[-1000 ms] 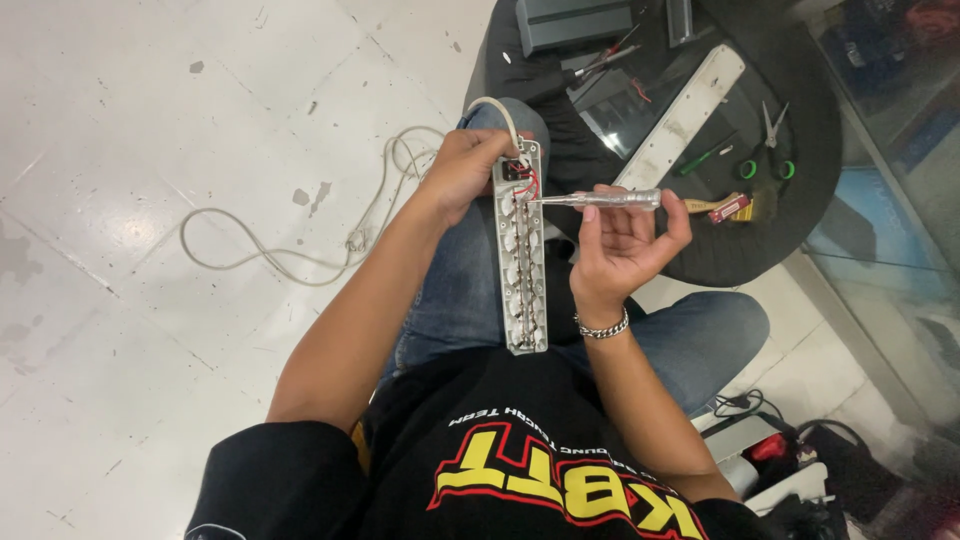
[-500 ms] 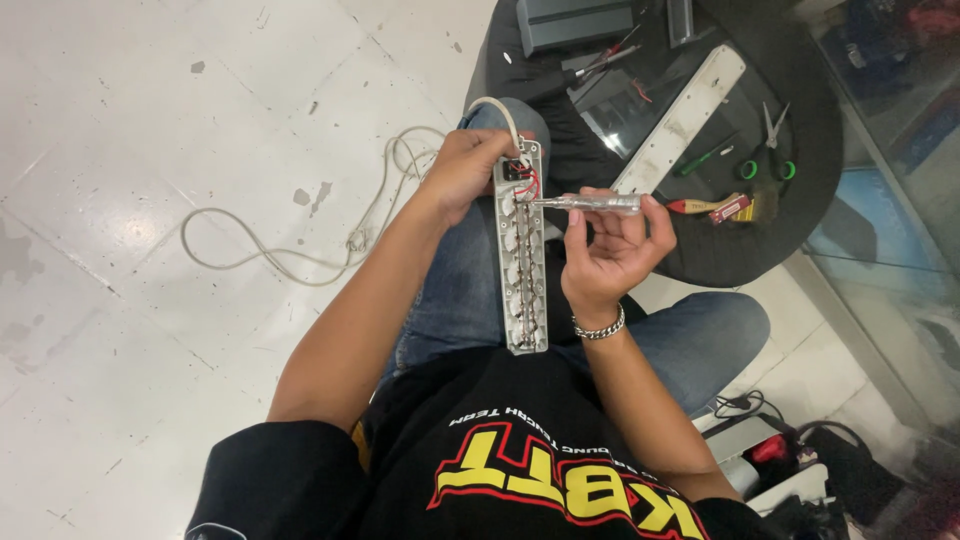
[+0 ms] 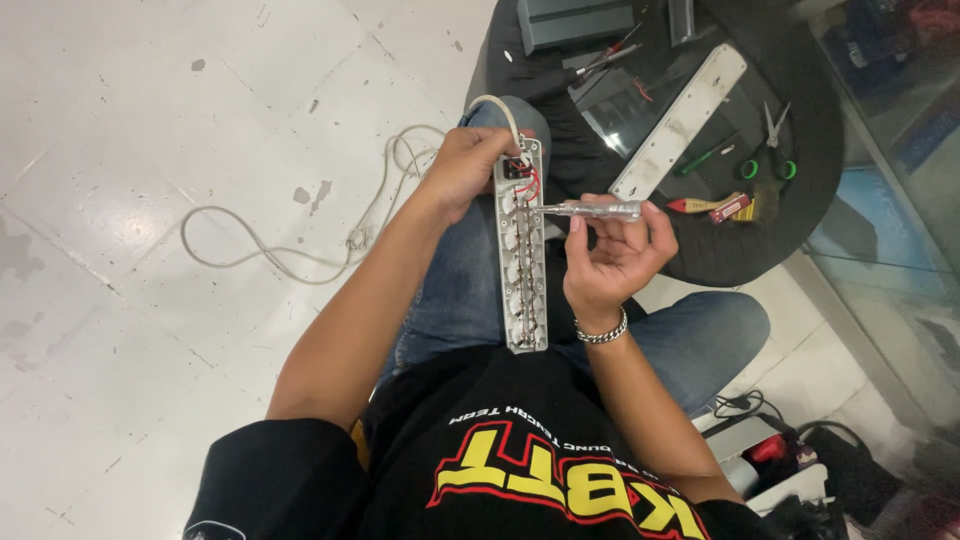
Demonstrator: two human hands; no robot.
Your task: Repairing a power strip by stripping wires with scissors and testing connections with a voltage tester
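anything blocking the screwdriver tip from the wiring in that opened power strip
Nothing visible does. The right hand holds the clear-handled screwdriver with its tip already at the red wires inside the opened grey power strip, which the left hand steadies.

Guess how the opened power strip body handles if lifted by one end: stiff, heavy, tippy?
The opened power strip body looks like a long rigid plastic shell, so probably stiff and light. The left hand grips only its far end while it rests on the thigh, suggesting little weight. Its trailing white cord is floppy and may tug; the exposed red wires look delicate.
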